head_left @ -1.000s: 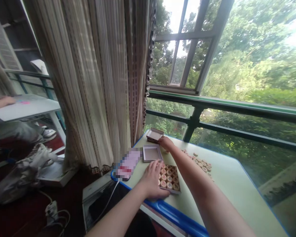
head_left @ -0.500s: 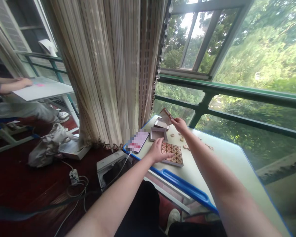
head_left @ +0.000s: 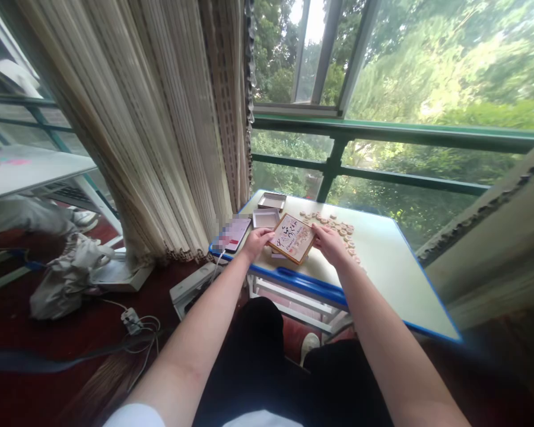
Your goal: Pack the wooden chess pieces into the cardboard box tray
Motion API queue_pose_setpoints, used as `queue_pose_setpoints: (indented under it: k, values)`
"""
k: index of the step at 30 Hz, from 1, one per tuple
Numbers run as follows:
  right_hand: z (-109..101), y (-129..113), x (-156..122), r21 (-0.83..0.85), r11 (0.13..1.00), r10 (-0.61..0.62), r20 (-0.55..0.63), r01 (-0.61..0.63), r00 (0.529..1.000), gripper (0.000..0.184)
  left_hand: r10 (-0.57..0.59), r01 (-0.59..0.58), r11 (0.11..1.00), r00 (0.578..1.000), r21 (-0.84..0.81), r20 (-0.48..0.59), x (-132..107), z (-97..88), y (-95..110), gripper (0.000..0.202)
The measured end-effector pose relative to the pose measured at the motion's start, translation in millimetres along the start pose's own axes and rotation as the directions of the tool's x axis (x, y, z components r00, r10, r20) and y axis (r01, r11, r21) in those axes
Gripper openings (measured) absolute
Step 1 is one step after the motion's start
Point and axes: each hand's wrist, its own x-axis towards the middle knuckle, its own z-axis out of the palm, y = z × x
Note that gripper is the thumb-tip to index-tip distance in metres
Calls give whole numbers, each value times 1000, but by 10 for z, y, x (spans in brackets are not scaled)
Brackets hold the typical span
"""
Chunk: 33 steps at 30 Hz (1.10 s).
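Between my two hands is a box lid (head_left: 292,238) with a printed Chinese chess cover, tilted above the near part of the table. My left hand (head_left: 257,242) pinches its left corner. Fingers of my right hand (head_left: 330,242) grip the right corner. Under the lid a box edge (head_left: 277,255) peeks out; its contents are hidden from view. Round wooden chess pieces (head_left: 347,229) lie loose in a curved spread beyond and beside my right hand. Two shallow open trays, a near one (head_left: 266,219) and a far one (head_left: 272,200), sit behind my left hand.
A phone (head_left: 238,233) with a cable lies at the left corner of the blue-edged table (head_left: 396,273). Curtains (head_left: 160,118) hang to the left, and a green railing (head_left: 382,127) runs behind. Another person's table (head_left: 35,169) stands at far left; a power strip (head_left: 132,321) is on the floor.
The lid has come from the far side toward me, over the box of chess pieces. My left hand has left the box and taken hold of the lid. The view has turned right.
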Motion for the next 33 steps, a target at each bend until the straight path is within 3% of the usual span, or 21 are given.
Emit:
queue_pose_setpoints:
  k: [4, 10, 16, 23, 28, 33]
  values:
    - [-11, 32, -87, 38, 999, -26, -33, 27, 999, 34, -57, 53, 997, 996, -63, -67, 50, -13, -79, 34]
    - [-39, 145, -405, -21, 998, 59, 158, -56, 986, 45, -25, 7, 989, 992, -149, -120, 56, -11, -82, 52]
    - [-85, 181, -466, 82, 995, 61, 20, -62, 998, 38, 29, -27, 999, 999, 46, -25, 16, -7, -58, 63]
    - [-12, 104, -546, 28, 989, 146, 47, -148, 988, 38, -8, -59, 961, 971, 272, 239, -99, 11, 24, 108]
    - [7, 122, -567, -70, 990, 126, 51, -122, 991, 41, 71, -211, 816, 961, 538, 269, -147, 14, 11, 126]
    - [10, 171, -551, -328, 944, 27, -54, -44, 998, 41, 66, -232, 776, 954, 586, 291, -161, 14, -5, 127]
